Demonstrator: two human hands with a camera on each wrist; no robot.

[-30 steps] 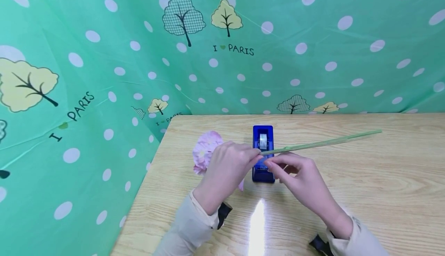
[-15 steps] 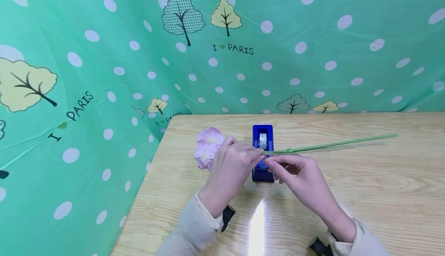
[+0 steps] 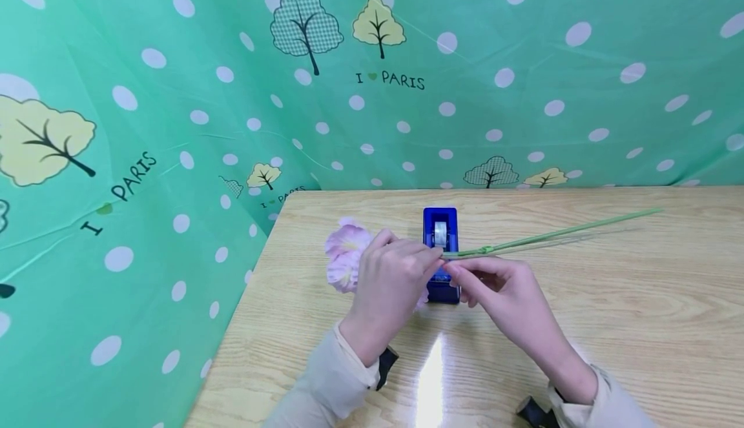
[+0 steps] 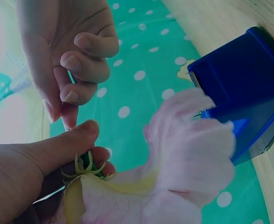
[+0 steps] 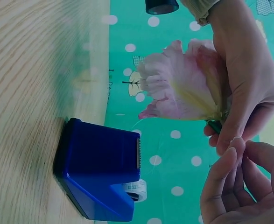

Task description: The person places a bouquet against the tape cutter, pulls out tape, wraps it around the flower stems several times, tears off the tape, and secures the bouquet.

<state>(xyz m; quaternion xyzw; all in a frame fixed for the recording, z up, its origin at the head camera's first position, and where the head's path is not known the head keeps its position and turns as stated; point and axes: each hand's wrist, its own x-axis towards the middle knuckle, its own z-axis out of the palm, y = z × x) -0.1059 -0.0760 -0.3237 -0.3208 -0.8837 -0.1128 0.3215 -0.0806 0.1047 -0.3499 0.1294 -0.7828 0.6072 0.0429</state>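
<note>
Pink flower (image 3: 346, 257) stem between both hands.

Green dotted curtain (image 3: 174, 124), wooden table (image 3: 639, 318)

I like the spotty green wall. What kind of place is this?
Probably a small craft corner: a wooden table with a spotty green cloth hung behind it, a blue tape dispenser, and a pink artificial flower.

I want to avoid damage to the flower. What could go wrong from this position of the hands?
The left hand pinches the green stem right beneath the pink flower; the petals could get crushed. The long stem juts out unsupported and may bend. The right hand works just above the blue tape dispenser, whose serrated cutter could scratch a finger.
</note>
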